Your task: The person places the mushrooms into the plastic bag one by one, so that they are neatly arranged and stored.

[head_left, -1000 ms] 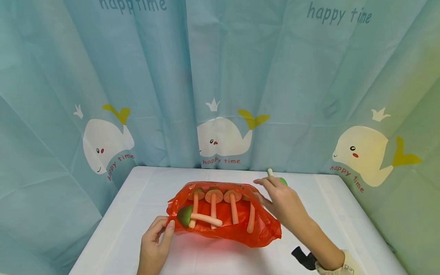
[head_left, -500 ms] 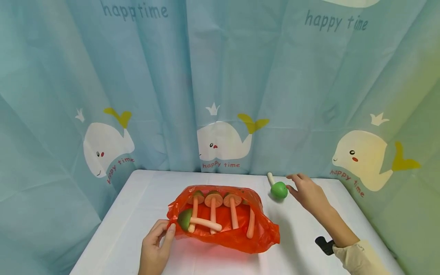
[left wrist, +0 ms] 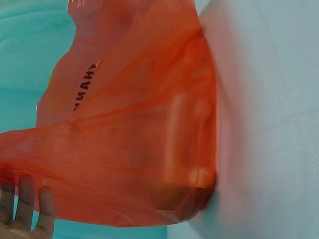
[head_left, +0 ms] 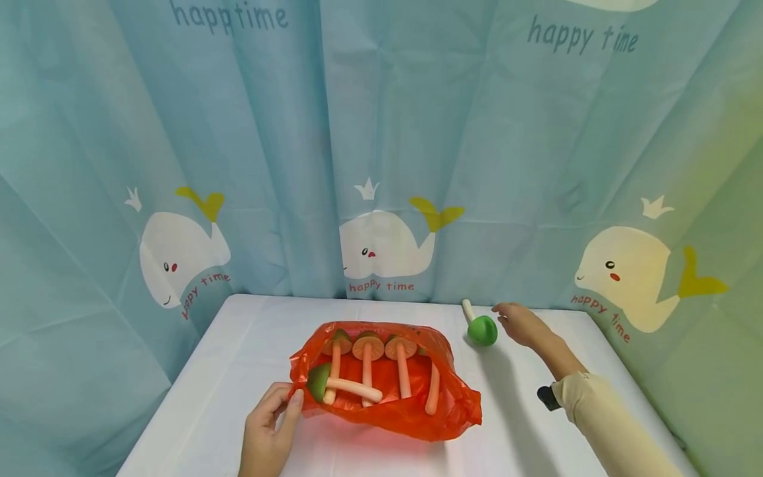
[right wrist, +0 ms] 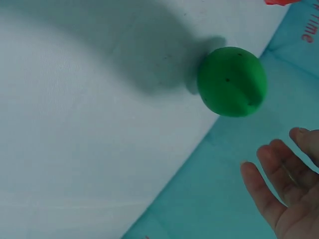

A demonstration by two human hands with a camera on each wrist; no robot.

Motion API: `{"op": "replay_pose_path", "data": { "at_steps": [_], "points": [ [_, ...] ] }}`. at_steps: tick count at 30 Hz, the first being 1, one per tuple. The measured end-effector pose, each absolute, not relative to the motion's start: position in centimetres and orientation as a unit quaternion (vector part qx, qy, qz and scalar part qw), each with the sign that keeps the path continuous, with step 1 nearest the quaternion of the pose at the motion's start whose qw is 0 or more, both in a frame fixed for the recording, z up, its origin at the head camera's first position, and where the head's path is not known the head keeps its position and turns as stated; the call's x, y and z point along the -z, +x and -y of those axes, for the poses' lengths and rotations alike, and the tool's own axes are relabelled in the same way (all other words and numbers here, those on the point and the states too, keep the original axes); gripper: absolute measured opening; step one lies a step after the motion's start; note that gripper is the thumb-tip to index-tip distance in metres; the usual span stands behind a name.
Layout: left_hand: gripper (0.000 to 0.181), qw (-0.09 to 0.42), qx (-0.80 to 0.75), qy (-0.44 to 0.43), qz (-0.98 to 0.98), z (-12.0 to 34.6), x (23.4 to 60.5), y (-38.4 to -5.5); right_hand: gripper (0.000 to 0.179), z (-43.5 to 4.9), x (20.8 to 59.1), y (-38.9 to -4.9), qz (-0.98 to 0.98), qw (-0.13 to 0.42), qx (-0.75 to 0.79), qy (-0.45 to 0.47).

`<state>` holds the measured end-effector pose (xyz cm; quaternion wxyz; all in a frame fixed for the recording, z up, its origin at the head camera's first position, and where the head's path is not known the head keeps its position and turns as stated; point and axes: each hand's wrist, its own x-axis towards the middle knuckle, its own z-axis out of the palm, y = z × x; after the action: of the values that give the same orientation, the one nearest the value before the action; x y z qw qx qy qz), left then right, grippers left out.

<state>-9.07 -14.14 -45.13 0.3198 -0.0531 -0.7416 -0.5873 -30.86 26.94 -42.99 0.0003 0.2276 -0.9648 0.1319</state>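
Note:
A red plastic bag (head_left: 411, 421) lies with its mouth toward me, several toy mushrooms (head_left: 368, 346) with green caps and pale stems inside it. My left hand (head_left: 271, 424) pinches the left edge of the bag's mouth between thumb and fingers; in the left wrist view the bag's side (left wrist: 129, 149) fills much of the picture. Right of the bag, one green-capped mushroom (head_left: 481, 330) lies on the table, stem pointing back. Just to its right hovers my right hand (head_left: 524, 324), fingers loosely spread and apart from it. In the right wrist view the round cap (right wrist: 232, 82) hides the stem.
The white table (head_left: 238, 358) ends at the back against a blue curtain (head_left: 393, 132) printed with whales. A black strap piece (head_left: 548, 397) sits at the right sleeve (head_left: 602, 411).
My right hand has left the bag's right side and moved right, past the loose mushroom, which now shows fully. The left hand keeps its hold on the bag.

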Motion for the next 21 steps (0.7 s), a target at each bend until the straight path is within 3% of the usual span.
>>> {"op": "replay_pose_path", "data": {
  "at_steps": [8,21],
  "points": [
    [0.016,0.318,0.576,-0.055,0.751,14.3,45.2,-9.2,0.030,-26.3,45.3,-32.7,0.961,-0.067,-0.158,0.216],
    [0.011,0.296,0.575,-0.032,0.762,14.6,45.1,-9.2,0.028,-25.5,46.2,-32.9,0.959,-0.056,-0.133,0.244]
  ]
}}
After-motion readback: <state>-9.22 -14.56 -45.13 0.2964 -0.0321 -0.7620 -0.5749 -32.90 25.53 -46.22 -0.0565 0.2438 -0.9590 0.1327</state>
